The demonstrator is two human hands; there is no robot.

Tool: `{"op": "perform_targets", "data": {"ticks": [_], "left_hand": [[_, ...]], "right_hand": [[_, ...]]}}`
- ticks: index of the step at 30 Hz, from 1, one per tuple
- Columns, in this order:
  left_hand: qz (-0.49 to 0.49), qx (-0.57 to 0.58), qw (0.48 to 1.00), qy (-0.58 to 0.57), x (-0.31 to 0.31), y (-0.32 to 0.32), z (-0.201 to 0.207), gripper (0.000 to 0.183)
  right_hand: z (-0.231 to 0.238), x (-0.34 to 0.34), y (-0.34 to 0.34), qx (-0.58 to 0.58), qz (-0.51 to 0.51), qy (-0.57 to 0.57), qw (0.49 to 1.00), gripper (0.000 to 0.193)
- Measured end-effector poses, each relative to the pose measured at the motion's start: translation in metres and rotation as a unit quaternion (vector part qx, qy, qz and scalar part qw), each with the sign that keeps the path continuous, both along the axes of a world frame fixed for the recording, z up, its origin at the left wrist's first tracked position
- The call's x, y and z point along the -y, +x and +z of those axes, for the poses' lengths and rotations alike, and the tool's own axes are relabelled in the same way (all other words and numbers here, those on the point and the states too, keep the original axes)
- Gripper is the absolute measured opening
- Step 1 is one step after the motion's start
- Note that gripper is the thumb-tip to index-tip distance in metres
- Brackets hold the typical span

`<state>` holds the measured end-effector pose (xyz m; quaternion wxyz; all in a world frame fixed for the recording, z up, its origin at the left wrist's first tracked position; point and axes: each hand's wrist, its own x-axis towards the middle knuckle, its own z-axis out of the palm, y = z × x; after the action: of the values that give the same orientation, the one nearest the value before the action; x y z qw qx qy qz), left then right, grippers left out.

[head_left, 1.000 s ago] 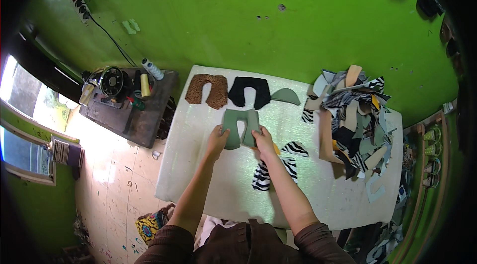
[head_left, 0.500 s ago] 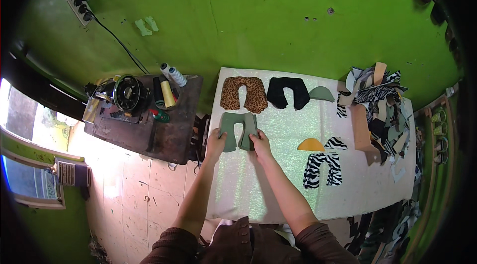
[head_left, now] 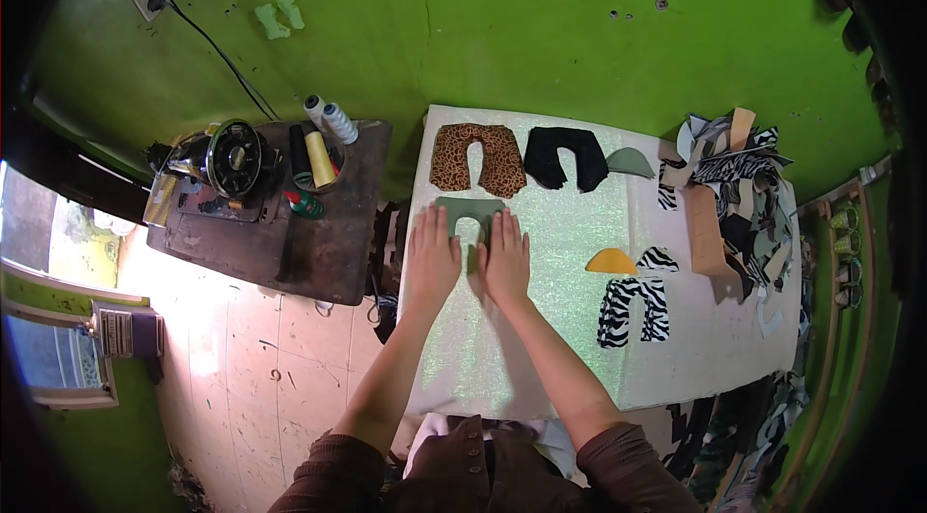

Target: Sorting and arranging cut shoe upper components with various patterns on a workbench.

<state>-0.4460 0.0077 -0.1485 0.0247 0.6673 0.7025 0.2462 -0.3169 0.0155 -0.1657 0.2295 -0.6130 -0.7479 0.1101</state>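
Note:
A green U-shaped fabric piece [head_left: 470, 207] lies on the white-covered table [head_left: 550, 359], its two legs largely hidden under my hands. My left hand [head_left: 434, 252] rests flat on its left leg, fingers stretched out. Over the right leg my right hand [head_left: 504, 257] lies flat too, fingers extended. Just beyond them is a leopard-print U-shaped piece [head_left: 451, 158], and beside it a black U-shaped piece [head_left: 541, 156]. A zebra-print U-shaped piece [head_left: 615, 308] lies to the right, below a yellow half-round piece [head_left: 610, 262] and a zebra half-round piece [head_left: 658, 259].
At the table's right end is a heap of fabric scraps [head_left: 734, 175], near a green half-round piece [head_left: 631, 163]. On the left, a dark sewing table [head_left: 328, 257] carries a sewing machine [head_left: 232, 161] and several thread cones [head_left: 320, 161]. A green wall [head_left: 521, 30] rises behind.
Both hands have gone from gripping the green piece's edges to lying flat on top of it, slightly farther forward. The whole view has shifted a little.

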Motion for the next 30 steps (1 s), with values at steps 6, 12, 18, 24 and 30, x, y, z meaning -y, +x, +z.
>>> {"op": "perform_targets", "data": {"ticks": [6, 12, 18, 24, 30], "left_hand": [[-0.045, -0.183, 0.980, -0.069, -0.007, 0.006, -0.031, 0.052], [-0.024, -0.114, 0.993, -0.038, 0.002, 0.038, -0.015, 0.047], [-0.046, 0.164, 0.980, -0.101, 0.054, 0.143, 0.008, 0.040], [-0.108, 0.271, 0.931, -0.219, 0.078, 0.227, 0.001, 0.039], [-0.040, 0.332, 0.915, -0.225, 0.085, 0.270, -0.010, 0.061]], "right_hand": [[-0.016, -0.004, 0.004, 0.089, 0.046, -0.030, 0.995, 0.058], [0.001, 0.005, 0.036, 0.009, 0.067, 0.052, 0.996, 0.044], [0.010, 0.055, 0.133, -0.084, -0.007, 0.086, 0.993, 0.035], [0.014, 0.084, 0.241, -0.005, -0.196, 0.074, 0.978, 0.036], [0.001, 0.098, 0.294, -0.033, -0.305, -0.085, 0.948, 0.047]]}}
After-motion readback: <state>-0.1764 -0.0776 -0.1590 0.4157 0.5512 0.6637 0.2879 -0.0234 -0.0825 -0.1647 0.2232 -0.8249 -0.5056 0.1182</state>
